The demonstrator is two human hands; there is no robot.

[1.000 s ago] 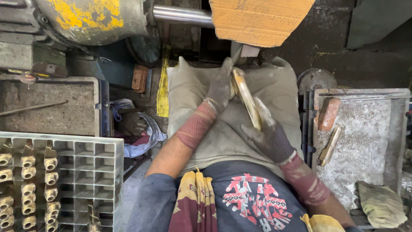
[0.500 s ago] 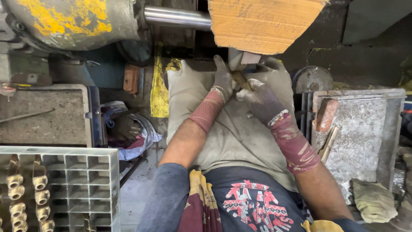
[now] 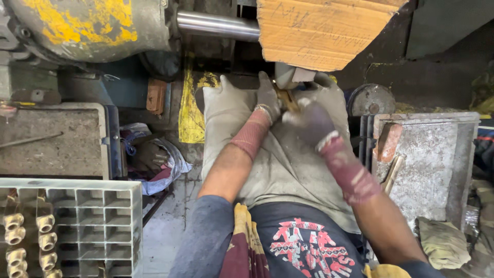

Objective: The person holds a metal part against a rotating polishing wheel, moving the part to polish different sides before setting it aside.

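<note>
A cardboard sheet (image 3: 321, 31) overhangs the work. Beneath its edge, the gloved left hand (image 3: 267, 98) and right hand (image 3: 309, 121) both clasp a brass piece (image 3: 286, 98) between them.

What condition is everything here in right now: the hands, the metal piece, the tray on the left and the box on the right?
Left hand: gloved, gripping the brass piece.
Right hand: gloved, closed on the same piece.
Brass piece: held between both hands, mostly hidden.
Grid tray: a few cells on the left filled with brass fittings, the others unfilled.
Metal box: open, with a brick inside.
</note>
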